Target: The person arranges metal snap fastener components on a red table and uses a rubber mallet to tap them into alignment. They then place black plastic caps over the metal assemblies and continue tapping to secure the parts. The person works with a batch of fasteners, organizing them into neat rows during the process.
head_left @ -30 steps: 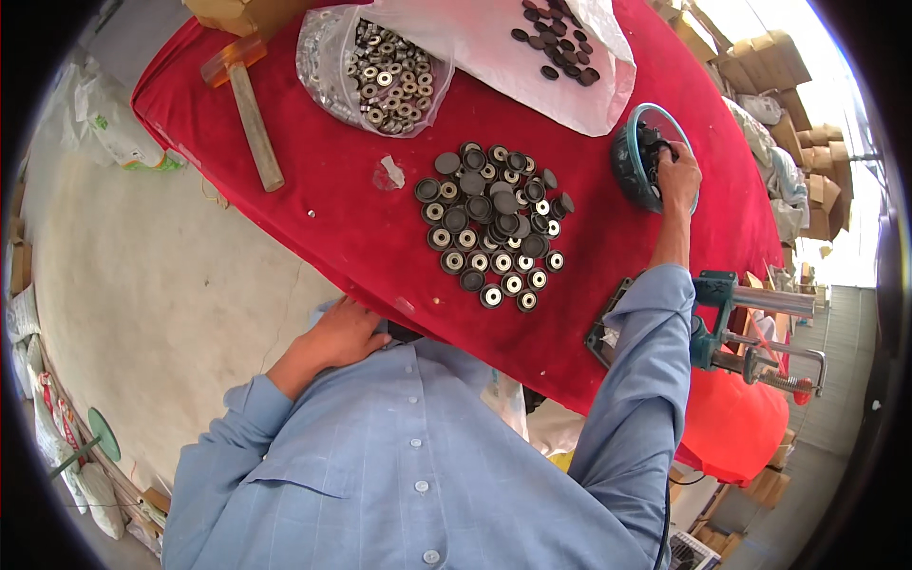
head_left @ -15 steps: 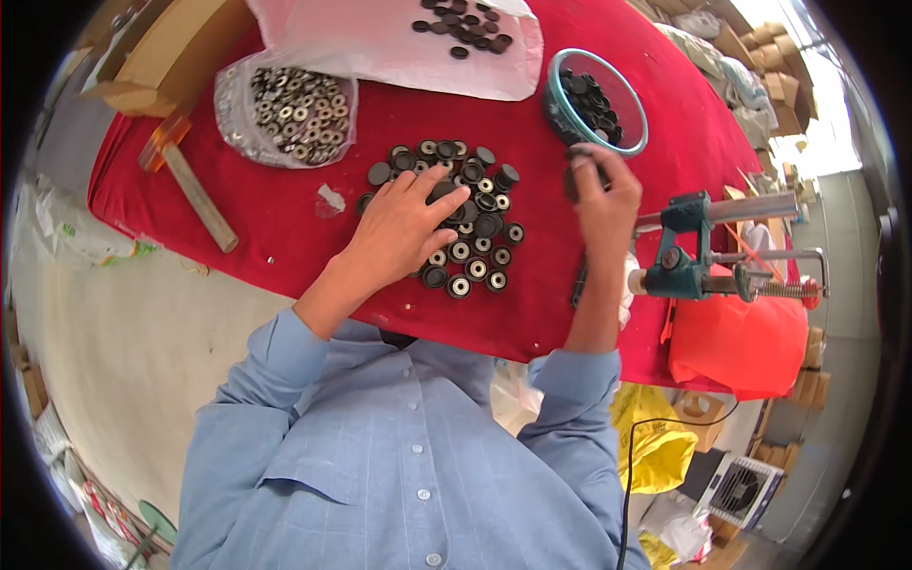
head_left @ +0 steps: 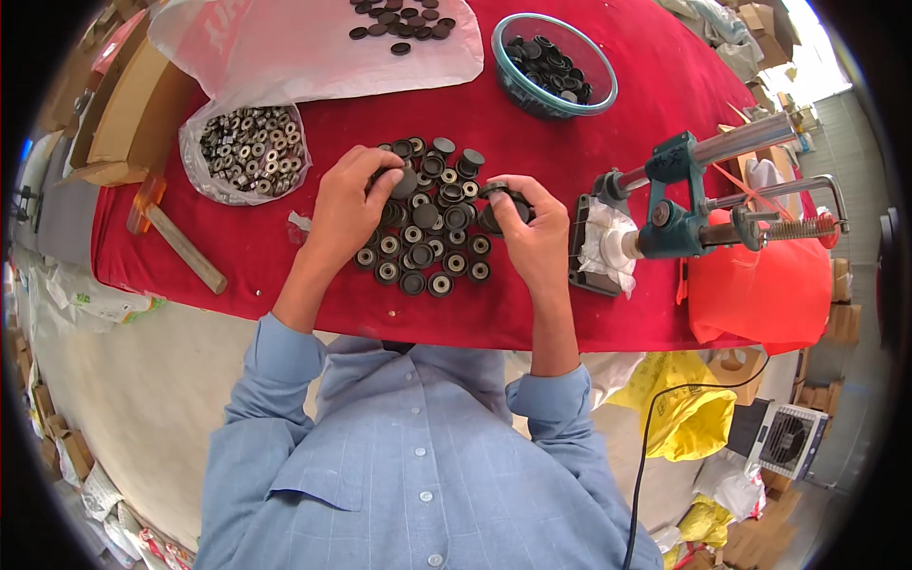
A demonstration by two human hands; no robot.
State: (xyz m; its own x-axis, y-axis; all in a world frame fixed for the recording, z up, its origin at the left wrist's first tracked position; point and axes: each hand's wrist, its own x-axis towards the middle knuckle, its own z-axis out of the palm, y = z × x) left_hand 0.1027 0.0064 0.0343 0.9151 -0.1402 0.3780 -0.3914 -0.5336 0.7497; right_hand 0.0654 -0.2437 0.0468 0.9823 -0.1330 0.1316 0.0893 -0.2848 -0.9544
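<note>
Between the thumb and fingers of my left hand is a round black cap, held over the left side of a cluster of black caps on the red cloth. Many caps in this cluster have a metal ring seated in them; others show plain black faces or stand stacked. My right hand, at the cluster's right edge, is closed around several black caps; its fingers hide part of them. A teal bowl with more black caps stands beyond my right hand.
A clear bag of metal rings lies at left, near a hammer and a cardboard box. Loose caps rest on a white plastic sheet at the back. A green hand press stands right of my right hand, beside a red-orange bag.
My right hand has come from beside the bowl to the cluster's right edge, carrying black caps. My left hand has shifted left off the cluster's middle and now pinches a cap. The view has shifted.
</note>
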